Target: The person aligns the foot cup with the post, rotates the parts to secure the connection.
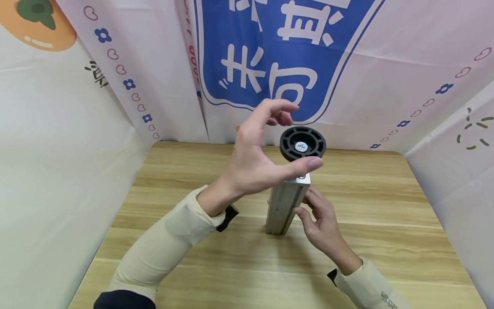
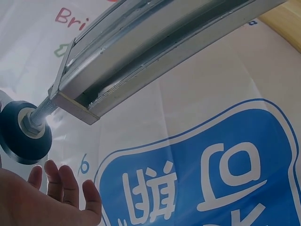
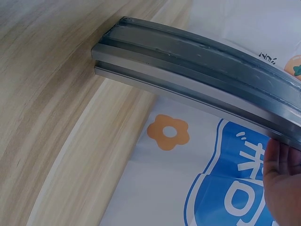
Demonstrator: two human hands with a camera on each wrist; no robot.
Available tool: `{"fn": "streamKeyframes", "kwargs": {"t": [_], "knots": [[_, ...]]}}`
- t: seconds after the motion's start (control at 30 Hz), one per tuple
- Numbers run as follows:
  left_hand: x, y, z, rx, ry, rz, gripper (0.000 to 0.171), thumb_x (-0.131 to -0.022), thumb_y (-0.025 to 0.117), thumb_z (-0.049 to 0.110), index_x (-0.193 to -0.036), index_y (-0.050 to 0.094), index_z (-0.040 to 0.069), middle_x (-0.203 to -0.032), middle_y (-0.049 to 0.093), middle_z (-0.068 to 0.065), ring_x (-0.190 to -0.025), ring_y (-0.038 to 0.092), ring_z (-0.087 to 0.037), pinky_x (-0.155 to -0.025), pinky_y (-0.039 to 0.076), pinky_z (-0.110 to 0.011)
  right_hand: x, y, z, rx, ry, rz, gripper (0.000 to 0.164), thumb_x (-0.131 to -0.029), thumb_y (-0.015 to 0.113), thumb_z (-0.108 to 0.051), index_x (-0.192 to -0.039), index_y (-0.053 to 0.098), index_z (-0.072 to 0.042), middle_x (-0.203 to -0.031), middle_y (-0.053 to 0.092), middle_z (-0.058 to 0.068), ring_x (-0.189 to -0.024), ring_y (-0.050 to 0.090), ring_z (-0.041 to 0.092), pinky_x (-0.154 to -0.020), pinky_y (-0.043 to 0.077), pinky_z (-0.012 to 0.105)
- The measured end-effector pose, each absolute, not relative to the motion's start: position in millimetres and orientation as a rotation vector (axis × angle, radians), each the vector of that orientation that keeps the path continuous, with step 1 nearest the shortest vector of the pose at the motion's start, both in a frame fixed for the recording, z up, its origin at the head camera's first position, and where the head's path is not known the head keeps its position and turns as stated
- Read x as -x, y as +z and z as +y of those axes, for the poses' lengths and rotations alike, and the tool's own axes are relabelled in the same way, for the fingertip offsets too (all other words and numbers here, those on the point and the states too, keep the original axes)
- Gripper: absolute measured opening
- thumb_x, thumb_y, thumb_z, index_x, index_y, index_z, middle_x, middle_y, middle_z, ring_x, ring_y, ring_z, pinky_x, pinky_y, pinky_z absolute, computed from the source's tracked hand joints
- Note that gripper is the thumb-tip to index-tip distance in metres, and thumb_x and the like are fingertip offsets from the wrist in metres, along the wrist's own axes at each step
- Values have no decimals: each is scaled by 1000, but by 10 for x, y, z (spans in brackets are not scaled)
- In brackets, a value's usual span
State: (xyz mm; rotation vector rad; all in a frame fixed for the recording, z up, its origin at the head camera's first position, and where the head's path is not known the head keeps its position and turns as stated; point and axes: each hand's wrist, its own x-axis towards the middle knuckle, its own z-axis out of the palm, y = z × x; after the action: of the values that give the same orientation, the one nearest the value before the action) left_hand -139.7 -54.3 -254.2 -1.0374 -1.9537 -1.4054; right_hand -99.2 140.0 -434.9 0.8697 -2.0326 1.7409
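An aluminium profile (image 1: 283, 208) with grooved sides stands upright on the wooden table. At its top is a black round levelling foot (image 1: 302, 139) with a screw head in its middle. In the left wrist view, a threaded stud (image 2: 43, 109) joins the levelling foot to the profile's end plate (image 2: 75, 107). My left hand (image 1: 252, 161) is spread in a wide C around the foot, its thumb in front and its bent fingers apart from the rim. Lower down, my right hand (image 1: 322, 225) grips the profile's right side, with some fingers hidden behind it.
The wooden table (image 1: 185, 249) runs back to a printed cloth wall (image 1: 166, 103) with a blue sign close behind the profile. White cloth sides (image 1: 58, 171) stand left and right. Dark straps (image 1: 227, 217) show at the cuffs.
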Motion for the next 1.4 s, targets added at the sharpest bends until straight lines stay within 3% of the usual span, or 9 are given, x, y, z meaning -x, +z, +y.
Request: {"fn": "streamKeyframes", "kwargs": {"t": [0.13, 0.4, 0.63, 0.9, 1.17, 1.4], "knots": [[1401, -2549, -554, 1037, -1398, -1950, 81, -64, 98, 22, -130, 58, -3, -109, 67, -12, -102, 61, -17, -100, 46, -33, 991, -4349, 1399, -866, 1737, -2042, 42, -88, 66, 22, -128, 66, 8, -126, 64, 7, -116, 63, 7, -102, 55, 20], [1419, -2545, -585, 1109, -1492, -1904, 68, -71, 90, 15, -127, 58, -5, -112, 72, -14, -109, 66, -18, -104, 48, -36, 994, -4351, 1396, -850, 1726, -2060, 44, -87, 65, 23, -129, 65, 9, -128, 64, 3, -117, 64, 7, -101, 56, 21], [1436, -2567, -605, 1225, -1611, -1896, 56, -83, 70, 16, -130, 53, -8, -122, 72, -22, -124, 66, -25, -120, 40, -41, 1000, -4346, 1394, -841, 1723, -2064, 44, -86, 66, 23, -128, 66, 9, -128, 65, 4, -118, 64, 7, -101, 56, 21], [1452, -2575, -613, 1321, -1680, -1920, 49, -92, 52, 16, -133, 50, -10, -132, 67, -27, -129, 64, -28, -121, 41, -41, 997, -4332, 1393, -839, 1731, -2071, 42, -87, 65, 24, -126, 65, 11, -127, 65, 8, -118, 64, 8, -101, 56, 22], [1422, -2573, -592, 1130, -1587, -1964, 57, -85, 69, 27, -132, 57, -4, -128, 69, -16, -125, 61, -19, -111, 46, -39, 989, -4336, 1395, -835, 1729, -2071, 43, -86, 66, 24, -128, 66, 10, -128, 64, 2, -118, 64, 7, -101, 56, 21], [1401, -2581, -574, 1011, -1560, -2008, 68, -74, 87, 23, -132, 58, 2, -119, 70, -9, -114, 60, -15, -103, 45, -36, 990, -4351, 1400, -844, 1725, -2063, 44, -87, 66, 23, -128, 65, 9, -129, 64, 3, -119, 64, 7, -102, 56, 21]]}}
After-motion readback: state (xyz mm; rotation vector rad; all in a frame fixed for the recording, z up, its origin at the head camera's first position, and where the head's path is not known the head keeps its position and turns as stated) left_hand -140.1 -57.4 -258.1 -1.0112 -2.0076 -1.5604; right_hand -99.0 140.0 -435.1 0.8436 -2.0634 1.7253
